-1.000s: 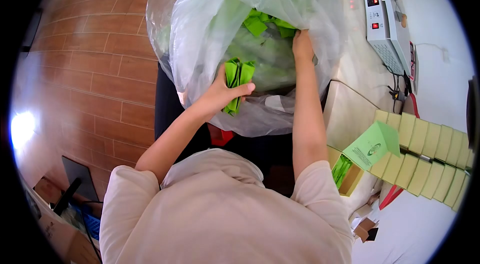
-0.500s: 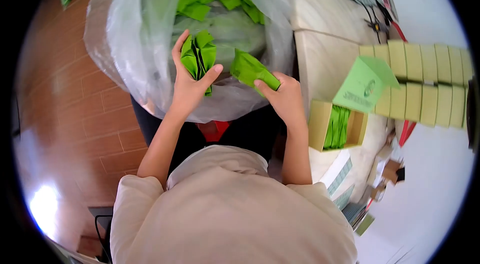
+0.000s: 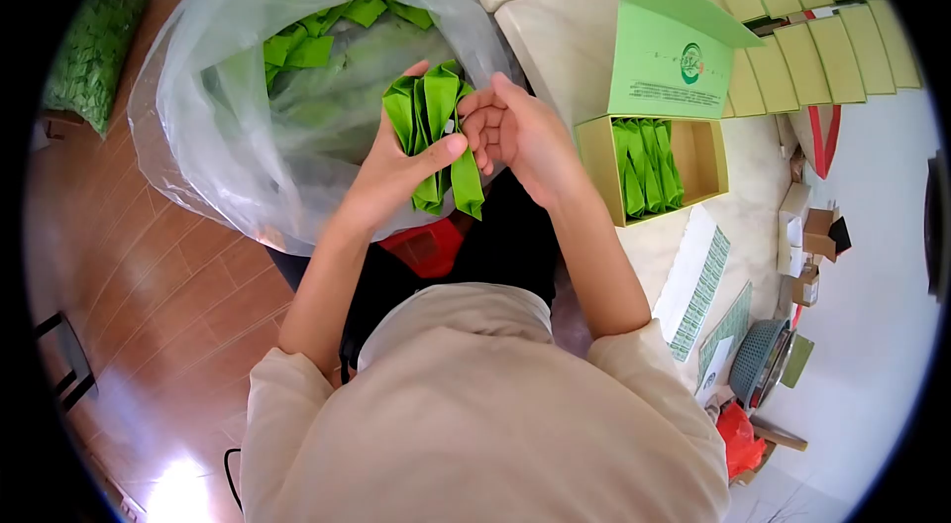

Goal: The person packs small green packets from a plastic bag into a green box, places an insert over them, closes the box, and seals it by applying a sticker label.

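My left hand is closed around a bunch of narrow green foil packets, standing side by side with their ends up. Its thumb lies across the front of them. My right hand is at the right side of the bunch, palm showing and fingers loosely curved, with the fingertips by the outermost packet. Nothing is gripped in it. Behind both hands is a big clear plastic bag, with more loose green packets inside.
On the pale surface at right, an open gift box with a raised lid holds a row of green packets. Stacked yellow-green boxes stand behind it. Printed sheets lie nearer. A filled green bag is at far left.
The packet from my right hand has joined the bunch in my left hand. My right hand has moved left against the bunch and loosened. The view has shifted to the right.
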The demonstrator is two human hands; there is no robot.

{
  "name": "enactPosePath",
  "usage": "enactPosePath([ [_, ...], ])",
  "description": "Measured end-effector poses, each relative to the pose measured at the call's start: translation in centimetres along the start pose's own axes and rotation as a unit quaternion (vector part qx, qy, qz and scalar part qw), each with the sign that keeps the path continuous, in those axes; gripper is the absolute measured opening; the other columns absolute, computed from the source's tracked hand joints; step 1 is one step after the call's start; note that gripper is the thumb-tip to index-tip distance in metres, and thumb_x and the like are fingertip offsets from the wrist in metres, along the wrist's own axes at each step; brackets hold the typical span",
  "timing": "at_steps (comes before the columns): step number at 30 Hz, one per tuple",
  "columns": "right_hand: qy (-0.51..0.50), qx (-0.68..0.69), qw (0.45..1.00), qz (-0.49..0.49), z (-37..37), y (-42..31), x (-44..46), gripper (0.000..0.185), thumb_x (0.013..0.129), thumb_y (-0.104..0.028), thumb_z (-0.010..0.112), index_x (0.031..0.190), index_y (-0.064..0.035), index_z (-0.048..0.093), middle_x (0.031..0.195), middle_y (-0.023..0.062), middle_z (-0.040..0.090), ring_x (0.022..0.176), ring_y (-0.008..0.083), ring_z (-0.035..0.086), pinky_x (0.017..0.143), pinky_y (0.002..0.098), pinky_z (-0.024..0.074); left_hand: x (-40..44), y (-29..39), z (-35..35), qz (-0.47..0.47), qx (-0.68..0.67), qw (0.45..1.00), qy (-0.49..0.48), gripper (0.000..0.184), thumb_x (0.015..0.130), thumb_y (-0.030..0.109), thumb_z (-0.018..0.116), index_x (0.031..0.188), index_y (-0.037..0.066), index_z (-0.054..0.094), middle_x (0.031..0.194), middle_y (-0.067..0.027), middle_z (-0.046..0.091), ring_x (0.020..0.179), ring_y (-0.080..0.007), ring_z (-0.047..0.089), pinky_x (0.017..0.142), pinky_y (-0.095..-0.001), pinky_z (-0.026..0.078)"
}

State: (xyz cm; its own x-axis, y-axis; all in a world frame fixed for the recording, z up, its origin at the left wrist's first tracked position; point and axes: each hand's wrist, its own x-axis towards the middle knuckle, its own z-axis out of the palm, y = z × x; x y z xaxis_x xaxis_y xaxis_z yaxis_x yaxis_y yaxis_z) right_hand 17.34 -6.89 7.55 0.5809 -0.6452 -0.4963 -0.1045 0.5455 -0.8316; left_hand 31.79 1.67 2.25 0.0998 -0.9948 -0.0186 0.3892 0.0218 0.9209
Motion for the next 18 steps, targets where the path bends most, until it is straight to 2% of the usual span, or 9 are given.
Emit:
enactPosePath([
  [1,0.012,0.008,0.998,-0.063,0.0,-0.1,-0.8,0.042,0.098,-0.039,0.045,0.101,0.0005,0.058,0.076,0.0045,0.058,0.054,0.0118,0.050,0.047,0.0249,0.0368,0.0,0.6,1.0,-0.001,-0.023,1.000,0.021,0.086,0.082,0.019,0.074,0.146,0.007,0.017,0.128,-0.0094,0.047,0.118,-0.0183,0.047,0.101,-0.0333,0.037],
  [3,0.096,-0.182,0.951,-0.231,0.4,-0.5,-2.9,0.039,0.099,-0.033,0.048,0.119,-0.0002,0.053,0.098,0.0055,0.058,0.062,0.0088,0.052,0.054,0.0227,0.0407,0.2,2.0,3.2,0.006,-0.037,0.999,0.028,0.084,0.082,0.018,0.073,0.145,0.007,0.019,0.128,-0.0097,0.047,0.118,-0.0183,0.047,0.101,-0.0329,0.038],
  [4,0.088,-0.276,0.919,-0.270,-0.3,-1.1,-4.3,0.042,0.098,-0.029,0.052,0.132,-0.0044,0.046,0.108,0.0068,0.054,0.071,0.0080,0.053,0.066,0.0217,0.0443,0.3,2.8,4.6,0.038,-0.009,0.999,0.018,0.081,0.082,0.017,0.072,0.144,0.007,0.021,0.127,-0.0100,0.047,0.118,-0.0183,0.047,0.101,-0.0327,0.038],
  [6,0.117,-0.263,0.897,-0.334,-1.5,-2.0,-5.8,0.050,0.093,-0.026,0.059,0.137,-0.0073,0.045,0.100,0.0068,0.055,0.066,0.0108,0.047,0.064,0.0233,0.0423,1.0,3.9,7.3,0.084,0.051,0.995,-0.014,0.075,0.085,0.016,0.070,0.141,0.006,0.022,0.127,-0.0110,0.048,0.118,-0.0192,0.047,0.101,-0.0327,0.038],
  [8,0.144,-0.263,0.882,-0.364,-4.0,-3.4,-7.5,0.051,0.093,-0.027,0.059,0.138,-0.0085,0.045,0.101,0.0068,0.057,0.067,0.0110,0.047,0.065,0.0230,0.0422,2.2,4.4,10.7,0.096,0.054,0.993,-0.053,0.075,0.086,0.017,0.069,0.141,0.006,0.020,0.127,-0.0119,0.048,0.118,-0.0196,0.047,0.101,-0.0330,0.038],
  [13,0.231,-0.276,0.874,-0.325,-11.6,-7.7,-12.3,0.046,0.095,-0.030,0.056,0.134,-0.0080,0.051,0.100,0.0073,0.062,0.080,0.0101,0.050,0.072,0.0229,0.0428,7.3,2.7,19.8,0.141,0.091,0.977,-0.131,0.073,0.090,0.026,0.065,0.139,0.003,0.015,0.131,-0.0187,0.043,0.120,-0.0224,0.047,0.099,-0.0333,0.039],
  [15,0.257,-0.269,0.878,-0.302,-15.5,-9.1,-13.4,0.046,0.095,-0.032,0.055,0.133,-0.0063,0.052,0.101,0.0072,0.063,0.085,0.0103,0.053,0.076,0.0229,0.0435,9.6,1.9,23.9,0.086,0.039,0.979,-0.181,0.076,0.092,0.034,0.060,0.139,0.000,0.012,0.131,-0.0217,0.038,0.123,-0.0270,0.043,0.102,-0.0351,0.037],
  [17,0.229,-0.166,0.901,-0.328,-19.7,-9.5,-13.6,0.048,0.095,-0.034,0.054,0.131,-0.0016,0.053,0.111,0.0085,0.063,0.099,0.0127,0.055,0.088,0.0245,0.0431,12.2,-0.4,27.1,0.141,0.143,0.965,-0.169,0.076,0.092,0.043,0.056,0.136,-0.004,0.016,0.128,-0.0233,0.036,0.128,-0.0336,0.034,0.108,-0.0395,0.029],
  [18,0.231,-0.160,0.902,-0.329,-21.5,-9.4,-13.6,0.048,0.095,-0.034,0.054,0.131,-0.0016,0.053,0.111,0.0085,0.063,0.099,0.0127,0.055,0.088,0.0245,0.0431,12.5,-1.6,28.3,0.138,0.147,0.964,-0.173,0.076,0.092,0.043,0.056,0.136,-0.004,0.016,0.128,-0.0233,0.036,0.128,-0.0336,0.034,0.108,-0.0395,0.029],
])
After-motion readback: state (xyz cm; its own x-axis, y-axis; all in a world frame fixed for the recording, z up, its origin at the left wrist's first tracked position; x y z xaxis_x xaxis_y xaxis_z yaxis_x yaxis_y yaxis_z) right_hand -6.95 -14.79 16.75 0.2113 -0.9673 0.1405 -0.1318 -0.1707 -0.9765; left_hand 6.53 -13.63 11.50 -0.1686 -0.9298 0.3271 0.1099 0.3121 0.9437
